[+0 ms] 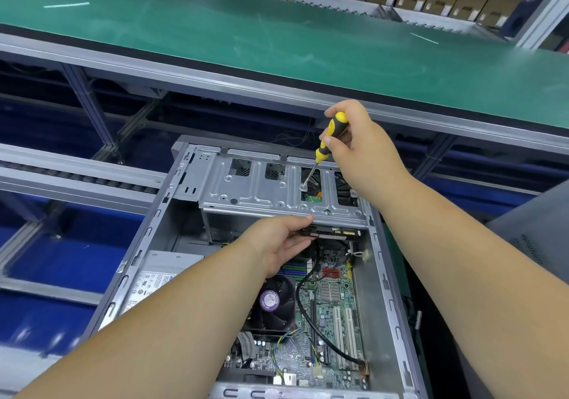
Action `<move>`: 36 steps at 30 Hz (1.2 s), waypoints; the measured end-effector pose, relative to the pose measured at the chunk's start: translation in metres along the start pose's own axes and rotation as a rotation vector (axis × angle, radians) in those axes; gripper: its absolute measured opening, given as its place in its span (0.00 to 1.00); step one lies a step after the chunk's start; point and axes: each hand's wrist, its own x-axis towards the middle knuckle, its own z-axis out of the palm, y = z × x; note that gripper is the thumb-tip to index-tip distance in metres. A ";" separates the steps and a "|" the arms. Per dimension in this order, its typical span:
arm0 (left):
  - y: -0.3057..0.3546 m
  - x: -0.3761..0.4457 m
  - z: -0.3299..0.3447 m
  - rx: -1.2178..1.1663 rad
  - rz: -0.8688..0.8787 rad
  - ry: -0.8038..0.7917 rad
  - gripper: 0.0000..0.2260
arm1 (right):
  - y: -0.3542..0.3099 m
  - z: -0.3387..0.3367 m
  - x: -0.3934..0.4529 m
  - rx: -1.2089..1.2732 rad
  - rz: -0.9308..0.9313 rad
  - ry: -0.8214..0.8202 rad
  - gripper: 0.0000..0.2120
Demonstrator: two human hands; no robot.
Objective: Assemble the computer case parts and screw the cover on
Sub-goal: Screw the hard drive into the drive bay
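At frame centre, the right hand [360, 149] grips a yellow-black screwdriver [328, 138], its tip on a screw [304, 187] in the drive cage [261, 194]. Below, the left hand [277, 244] pinches a drive [331, 233] under the cage's front edge.

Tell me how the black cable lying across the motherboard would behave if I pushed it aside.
The black cable curves loosely, so it would probably flex rather than resist. One end seems plugged in near the slots, so it likely swings, not slides free. It looks thick, so it may spring back.

I saw the open computer case [397, 306] lying on a work surface almost wholly hidden beneath it; a green strip [392, 251] showed along its right side. Beyond ran a green-topped surface [277, 38].
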 end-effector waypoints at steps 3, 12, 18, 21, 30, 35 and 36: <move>0.000 -0.001 0.001 0.001 0.003 0.002 0.09 | 0.000 0.001 -0.001 -0.005 -0.001 0.000 0.13; 0.000 -0.001 0.001 0.001 0.002 0.013 0.08 | 0.001 0.010 0.008 -0.122 -0.029 0.053 0.14; 0.001 -0.002 0.002 -0.002 -0.003 0.023 0.09 | -0.003 0.034 0.015 0.486 0.135 -0.008 0.09; 0.001 -0.001 0.002 -0.005 -0.004 0.022 0.08 | -0.001 0.043 0.016 0.735 0.181 0.019 0.07; 0.000 0.001 0.003 -0.012 0.000 0.018 0.06 | 0.007 0.041 0.026 0.973 0.185 0.074 0.07; 0.000 0.001 0.003 -0.017 -0.001 0.023 0.06 | 0.003 0.040 0.027 1.095 0.189 0.052 0.17; 0.000 0.001 0.003 -0.016 0.002 0.023 0.06 | 0.002 0.039 0.027 1.128 0.176 0.044 0.19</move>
